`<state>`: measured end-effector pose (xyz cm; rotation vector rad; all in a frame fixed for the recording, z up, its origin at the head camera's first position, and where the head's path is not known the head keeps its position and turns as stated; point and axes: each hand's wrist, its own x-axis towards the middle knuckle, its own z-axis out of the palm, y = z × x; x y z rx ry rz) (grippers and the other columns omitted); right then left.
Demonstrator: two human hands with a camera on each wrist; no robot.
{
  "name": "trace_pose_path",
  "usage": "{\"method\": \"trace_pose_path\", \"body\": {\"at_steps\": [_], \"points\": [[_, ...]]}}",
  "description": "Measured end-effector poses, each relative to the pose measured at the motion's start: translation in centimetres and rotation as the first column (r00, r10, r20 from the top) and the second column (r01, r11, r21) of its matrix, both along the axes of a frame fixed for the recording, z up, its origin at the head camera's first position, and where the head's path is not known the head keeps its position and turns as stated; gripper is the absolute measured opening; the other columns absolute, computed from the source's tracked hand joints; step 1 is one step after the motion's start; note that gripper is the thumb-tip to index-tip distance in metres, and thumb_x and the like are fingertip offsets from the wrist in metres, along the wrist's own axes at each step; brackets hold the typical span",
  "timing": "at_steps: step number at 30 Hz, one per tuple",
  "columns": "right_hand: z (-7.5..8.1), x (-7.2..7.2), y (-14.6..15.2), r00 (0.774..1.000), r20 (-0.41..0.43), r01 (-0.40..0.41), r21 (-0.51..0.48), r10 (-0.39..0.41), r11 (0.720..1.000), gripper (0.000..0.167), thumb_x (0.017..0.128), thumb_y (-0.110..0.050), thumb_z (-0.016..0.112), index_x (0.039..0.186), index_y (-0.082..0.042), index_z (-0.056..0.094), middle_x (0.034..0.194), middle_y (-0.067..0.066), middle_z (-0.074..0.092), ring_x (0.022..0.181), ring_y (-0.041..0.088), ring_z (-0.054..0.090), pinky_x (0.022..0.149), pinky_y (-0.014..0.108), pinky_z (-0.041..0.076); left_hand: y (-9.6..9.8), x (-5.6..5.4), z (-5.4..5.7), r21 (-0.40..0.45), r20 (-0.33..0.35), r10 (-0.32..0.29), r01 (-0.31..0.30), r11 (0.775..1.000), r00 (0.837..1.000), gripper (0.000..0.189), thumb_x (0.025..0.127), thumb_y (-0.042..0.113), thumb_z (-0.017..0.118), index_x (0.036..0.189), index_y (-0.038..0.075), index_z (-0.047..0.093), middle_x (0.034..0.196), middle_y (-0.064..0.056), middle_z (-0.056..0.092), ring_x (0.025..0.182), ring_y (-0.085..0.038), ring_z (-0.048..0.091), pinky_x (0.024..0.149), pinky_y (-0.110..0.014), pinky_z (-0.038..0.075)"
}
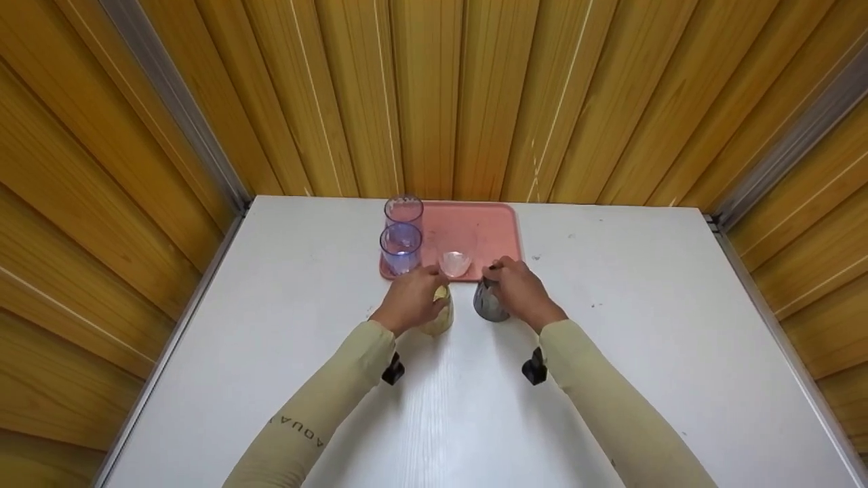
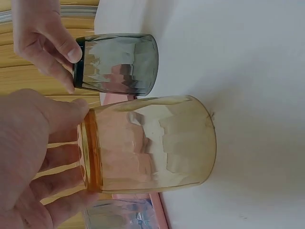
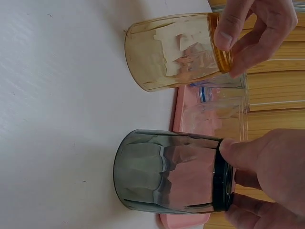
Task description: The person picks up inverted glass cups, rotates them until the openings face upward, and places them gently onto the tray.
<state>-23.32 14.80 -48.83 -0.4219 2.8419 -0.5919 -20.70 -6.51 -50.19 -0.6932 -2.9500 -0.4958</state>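
My left hand [image 1: 412, 296] holds an amber tumbler [image 2: 157, 148] by its rim, thumb on one side and fingers on the other. To its right, my right hand [image 1: 525, 293] grips the rim of a smoky grey tumbler [image 3: 167, 171] in the same way. Both tumblers stand mouth up at the near edge of a pink tray [image 1: 498, 230]; whether their bases touch the table cannot be told. On the tray, a clear tumbler [image 1: 455, 263] sits just beyond the hands. Two bluish tumblers, a nearer one [image 1: 401, 254] and a farther one [image 1: 404, 211], line the tray's left side.
The white table [image 1: 305, 285] carries the tray near its back edge. Behind it rises a wood-patterned panel wall [image 1: 434, 102], with more panels at left and right. Small dark marks dot the tabletop.
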Motion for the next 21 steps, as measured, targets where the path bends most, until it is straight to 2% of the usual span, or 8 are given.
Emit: {"method": "trace_pose_path", "body": {"at_steps": [7,14,21], "points": [[0.18,-0.27,-0.06,1.0,0.01,-0.001,-0.004,0.001,1.0,0.046,0.092,-0.005,0.062,0.137,-0.013,0.054,0.127,0.008,0.055,0.122,0.028,0.05,0.105,0.045,0.047,-0.06,-0.26,0.63,0.036,0.094,0.03,-0.033,0.999,0.995,0.029,0.085,0.026,0.074,0.111,0.012,0.071,0.107,-0.002,0.07,0.096,-0.019,0.066,0.089,-0.036,0.055],[0.11,-0.01,0.03,0.996,-0.067,-0.063,0.053,0.066,0.997,0.042,0.091,-0.005,0.062,0.133,-0.01,0.058,0.127,0.014,0.056,0.12,0.032,0.053,0.104,0.044,0.048,0.09,-0.18,0.48,-0.005,0.115,0.051,-0.051,0.999,0.992,0.032,0.086,0.03,0.073,0.115,0.015,0.07,0.111,0.0,0.069,0.098,-0.018,0.066,0.091,-0.035,0.055],[0.25,-0.2,0.06,0.999,-0.025,-0.042,0.042,0.043,0.998,0.044,0.092,-0.006,0.061,0.136,-0.011,0.055,0.129,0.011,0.055,0.123,0.03,0.052,0.105,0.044,0.047,0.17,-0.34,0.51,-0.014,0.122,0.036,-0.035,0.999,0.992,0.032,0.086,0.029,0.073,0.114,0.014,0.07,0.109,-0.001,0.068,0.095,-0.018,0.066,0.089,-0.035,0.055]]}}
